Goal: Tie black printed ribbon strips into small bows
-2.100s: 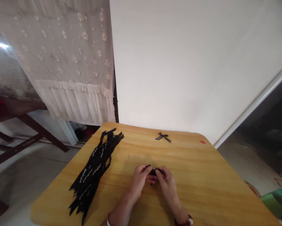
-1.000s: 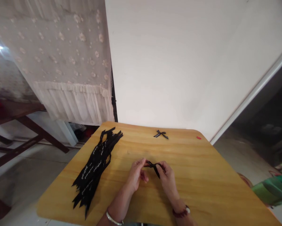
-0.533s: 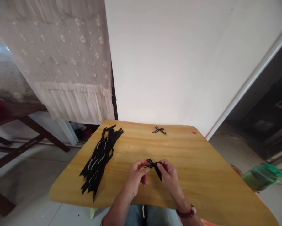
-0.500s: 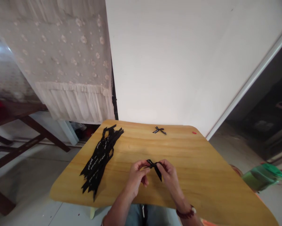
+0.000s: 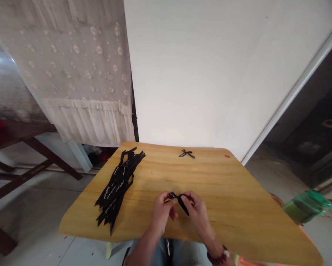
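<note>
My left hand (image 5: 162, 211) and my right hand (image 5: 197, 211) are held together above the middle of the wooden table (image 5: 210, 177). Between their fingertips they pinch a small black ribbon bow (image 5: 177, 198), and one tail of it hangs down to the right. Its knot is partly hidden by my fingers. Left of my hands lies a bundle of black ribbon strips (image 5: 117, 188) with white lettering. Far ahead, near the table's back edge, a small finished black bow (image 5: 187, 153) lies flat, and a tiny red piece (image 5: 227, 156) lies to its right.
A white wall (image 5: 188, 74) and a lace curtain (image 5: 85, 74) rise behind the table. A dark wooden bench (image 5: 16, 140) stands to the left, and a green plastic item (image 5: 306, 207) sits low beyond the right edge.
My hands have drawn closer together around the bow, and the ribbon's loops are now tucked tighter in my fingers. The view has tilted slightly, showing more of my lap.
</note>
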Available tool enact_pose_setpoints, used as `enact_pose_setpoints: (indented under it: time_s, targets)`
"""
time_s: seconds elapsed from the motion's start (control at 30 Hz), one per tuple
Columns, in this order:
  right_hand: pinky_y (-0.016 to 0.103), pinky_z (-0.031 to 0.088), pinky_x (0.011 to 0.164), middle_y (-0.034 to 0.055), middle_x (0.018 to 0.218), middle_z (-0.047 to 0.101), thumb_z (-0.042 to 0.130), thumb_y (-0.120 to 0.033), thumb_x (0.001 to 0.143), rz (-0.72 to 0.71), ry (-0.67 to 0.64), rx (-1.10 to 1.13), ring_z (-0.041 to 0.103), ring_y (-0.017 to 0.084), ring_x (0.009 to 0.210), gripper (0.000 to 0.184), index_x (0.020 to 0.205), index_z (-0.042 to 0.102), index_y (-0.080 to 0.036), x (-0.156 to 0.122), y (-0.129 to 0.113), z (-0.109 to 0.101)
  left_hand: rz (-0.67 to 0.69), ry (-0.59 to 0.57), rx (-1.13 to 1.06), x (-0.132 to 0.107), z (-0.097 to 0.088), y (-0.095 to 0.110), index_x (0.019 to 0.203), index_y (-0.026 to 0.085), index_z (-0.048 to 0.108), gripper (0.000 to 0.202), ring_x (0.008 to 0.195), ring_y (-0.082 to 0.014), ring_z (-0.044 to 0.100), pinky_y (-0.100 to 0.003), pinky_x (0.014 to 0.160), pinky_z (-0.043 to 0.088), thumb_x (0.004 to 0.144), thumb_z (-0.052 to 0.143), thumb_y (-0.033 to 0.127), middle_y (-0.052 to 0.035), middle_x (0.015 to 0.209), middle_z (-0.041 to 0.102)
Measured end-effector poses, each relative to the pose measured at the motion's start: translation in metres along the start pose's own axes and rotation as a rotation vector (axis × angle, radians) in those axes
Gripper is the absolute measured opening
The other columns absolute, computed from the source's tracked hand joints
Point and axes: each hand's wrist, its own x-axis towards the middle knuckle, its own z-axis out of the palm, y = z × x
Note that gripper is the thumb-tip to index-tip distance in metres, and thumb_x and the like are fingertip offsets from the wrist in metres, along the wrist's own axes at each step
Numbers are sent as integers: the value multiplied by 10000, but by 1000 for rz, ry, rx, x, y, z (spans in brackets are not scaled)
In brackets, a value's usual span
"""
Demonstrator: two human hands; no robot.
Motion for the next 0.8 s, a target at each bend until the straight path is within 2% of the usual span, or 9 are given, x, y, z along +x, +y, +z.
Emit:
enact_pose_setpoints:
  time_s: [0.1, 0.2, 0.27, 0.47, 0.57, 0.67, 0.8]
  targets:
    - [245, 421, 519, 58, 694, 628, 529, -384, 710, 25, 59, -10, 550, 166, 609, 241, 761, 594, -157, 0, -1, -7, -10, 12, -23, 0, -4, 1, 685, 140, 528, 197, 291, -70, 445, -162, 277, 300, 577, 617, 278, 46, 453, 513]
    - [242, 410, 472, 62, 688, 626, 543, -401, 689, 46, 123, 13, 508, 138, 521, 273, 756, 599, -143, 0, -3, -13, -33, 10, -46, 0, -7, 1, 727, 132, 548, 214, 300, -58, 449, -162, 272, 300, 565, 619, 253, 24, 560, 563]
    - [236, 393, 440, 61, 689, 625, 557, -401, 674, 68, 137, 66, 462, 109, 455, 277, 749, 596, -138, -1, -5, -16, -45, 22, -48, 0, -8, 1, 725, 132, 549, 214, 299, -57, 445, -163, 268, 297, 560, 618, 249, 25, 562, 563]
    - [249, 416, 458, 87, 856, 630, 603, -409, 636, 215, 27, 340, 483, 88, 436, 342, 857, 580, -149, -3, -5, -13, -56, 66, -38, 1, -3, -2, 684, 148, 512, 185, 269, -67, 414, -157, 256, 259, 567, 602, 259, 63, 406, 482]
    - [236, 408, 467, 56, 738, 639, 641, -404, 603, 290, -21, 394, 527, 111, 476, 365, 857, 597, -145, -3, -1, -9, -58, 69, -23, 2, -1, -3, 673, 153, 498, 176, 254, -63, 390, -155, 251, 234, 577, 588, 270, 74, 374, 454]
    - [221, 396, 494, 17, 591, 610, 669, -371, 591, 301, -55, 407, 541, 123, 516, 354, 849, 610, -135, -4, 1, -7, -50, 63, -12, 2, 0, -3, 670, 152, 491, 166, 262, -62, 398, -151, 255, 230, 585, 575, 268, 72, 382, 462]
    - [216, 378, 482, 15, 643, 614, 682, -334, 584, 295, -46, 440, 527, 110, 504, 320, 831, 613, -142, -5, -1, -6, -51, 47, 4, 2, 1, -4, 669, 150, 489, 174, 263, -64, 403, -156, 259, 243, 581, 578, 272, 67, 386, 472]
